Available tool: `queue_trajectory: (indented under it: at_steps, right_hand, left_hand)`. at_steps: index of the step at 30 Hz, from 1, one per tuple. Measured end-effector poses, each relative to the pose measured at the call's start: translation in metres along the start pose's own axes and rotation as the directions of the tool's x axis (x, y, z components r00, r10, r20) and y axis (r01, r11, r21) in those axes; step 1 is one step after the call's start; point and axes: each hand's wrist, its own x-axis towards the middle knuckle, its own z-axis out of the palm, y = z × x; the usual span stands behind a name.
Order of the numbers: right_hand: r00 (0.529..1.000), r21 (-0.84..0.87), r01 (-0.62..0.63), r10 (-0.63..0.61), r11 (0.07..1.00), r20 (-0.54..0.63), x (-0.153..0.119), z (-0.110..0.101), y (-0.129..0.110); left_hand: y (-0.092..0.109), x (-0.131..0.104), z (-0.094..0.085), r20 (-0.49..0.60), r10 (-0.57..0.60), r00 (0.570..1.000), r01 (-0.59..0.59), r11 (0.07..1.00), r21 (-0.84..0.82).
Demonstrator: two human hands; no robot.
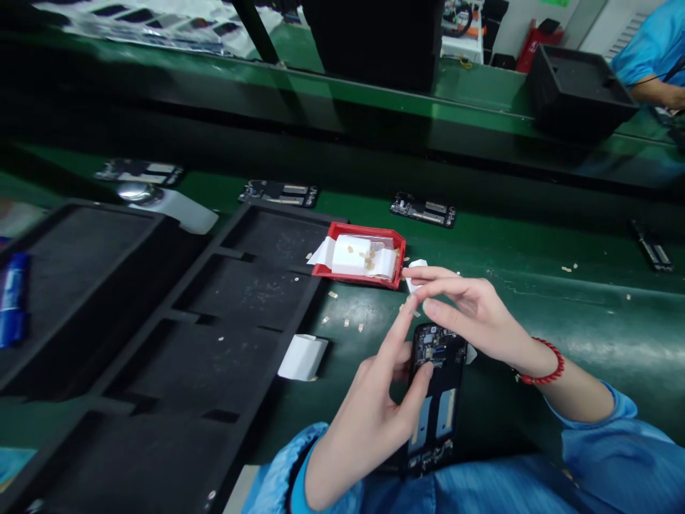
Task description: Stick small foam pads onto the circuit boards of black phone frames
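My left hand point(374, 407) grips an opened phone body point(439, 385) by its upper part, thumb on the exposed circuit board and index finger stretched up past the top edge. The phone is upright in view, its lower end near my blue sleeve. Just above its top edge, my right hand point(476, 310) has its fingertips close together at the tip of my left index finger. A small pale piece seems to be at those fingertips, too small to make out. Beyond them stands a red tray point(401, 268) holding white paper and tiny tan pieces.
Black compartment trays point(214, 357) fill the left side. A white folded paper point(302, 357) and tiny tan pieces point(347, 323) lie between. Phone bodies point(424, 210) line the back. A blue marker point(13, 300) lies far left; a person's arm point(656, 89) shows top right.
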Motion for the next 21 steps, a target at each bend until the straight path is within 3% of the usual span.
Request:
queue_trajectory:
  at_steps: [4,6,9,11,14,17,19,21]
  right_hand:
    - [1.0,0.003,0.023,-0.023,1.0,0.012,0.001,0.0,-0.003]
    - [0.995,-0.05,0.087,-0.088,0.995,-0.036,-0.003,0.001,-0.009]
    - [0.975,-0.143,0.202,-0.212,0.969,-0.064,-0.012,0.005,-0.021]
    - [0.966,-0.202,0.247,-0.257,0.948,-0.021,-0.017,0.01,-0.023]
    - [0.974,-0.308,0.213,-0.227,0.927,-0.011,-0.016,0.012,-0.012]
    - [0.995,-0.279,0.057,-0.079,0.959,-0.068,-0.013,0.005,0.001]
    - [0.998,-0.193,-0.027,0.015,0.981,-0.065,-0.014,-0.002,0.001]
    - [0.998,-0.128,-0.063,0.063,0.99,-0.006,-0.017,-0.009,-0.01]
  left_hand:
    - [0.003,0.003,0.003,-0.013,-0.079,0.997,0.076,0.989,-0.123]
    - [0.002,0.008,0.006,-0.044,-0.229,0.972,0.203,0.923,-0.328]
    - [-0.001,0.021,0.012,0.01,-0.51,0.86,0.365,0.603,-0.709]
    - [-0.003,0.03,0.017,0.097,-0.583,0.806,0.408,0.43,-0.805]
    - [-0.001,0.035,0.022,0.219,-0.597,0.771,0.481,0.323,-0.815]
    - [0.006,0.028,0.023,0.419,-0.528,0.739,0.524,0.058,-0.85]
    - [0.01,0.021,0.023,0.475,-0.422,0.772,0.499,-0.062,-0.865]
    - [0.014,0.015,0.024,0.436,-0.328,0.838,0.457,-0.015,-0.889]
